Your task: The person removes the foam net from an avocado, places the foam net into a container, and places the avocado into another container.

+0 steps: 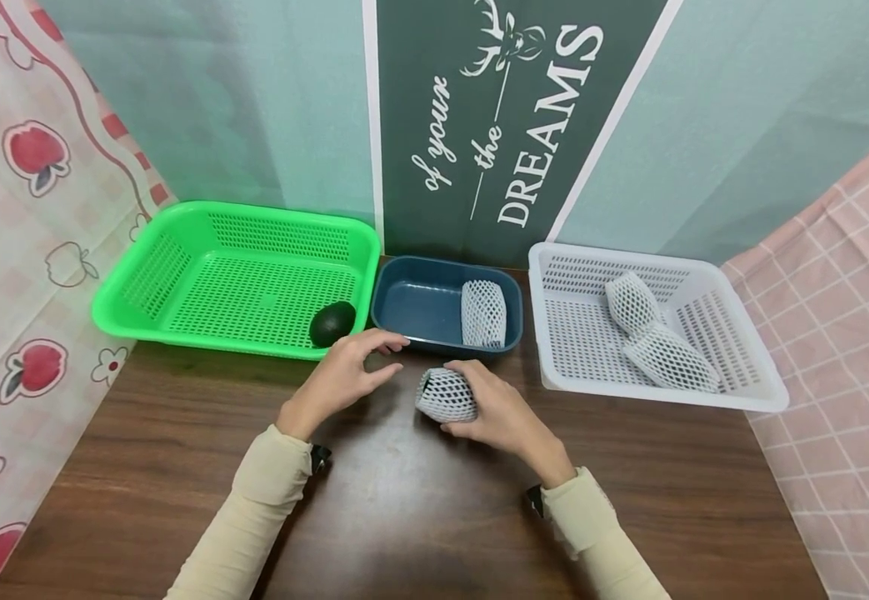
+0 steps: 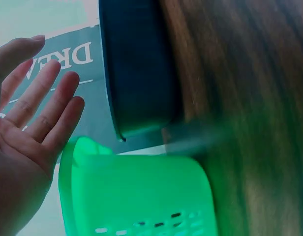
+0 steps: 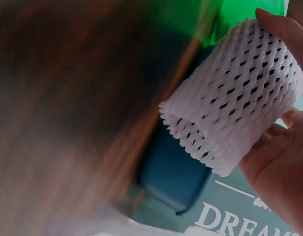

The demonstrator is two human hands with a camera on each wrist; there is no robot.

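Observation:
My right hand (image 1: pixel 497 410) grips a white foam fruit net (image 1: pixel 446 396) above the table, in front of the blue tray (image 1: pixel 419 312). Something dark shows at the net's left end and through its holes; I cannot tell its kind for sure. The right wrist view has the same foam net (image 3: pixel 240 93) between thumb and fingers. My left hand (image 1: pixel 347 371) holds nothing, its fingers apart, near the front right corner of the green basket (image 1: pixel 232 337). A dark avocado (image 1: pixel 332 324) lies inside that corner. In the left wrist view the left hand (image 2: pixel 31 118) has its fingers extended.
Another foam net (image 1: pixel 483 313) lies at the right end of the blue tray. The white basket (image 1: pixel 659 395) on the right contains two foam nets (image 1: pixel 672 358). All three containers stand in a row along the back of the brown wooden table (image 1: pixel 404 517), before a printed curtain (image 1: pixel 456 208).

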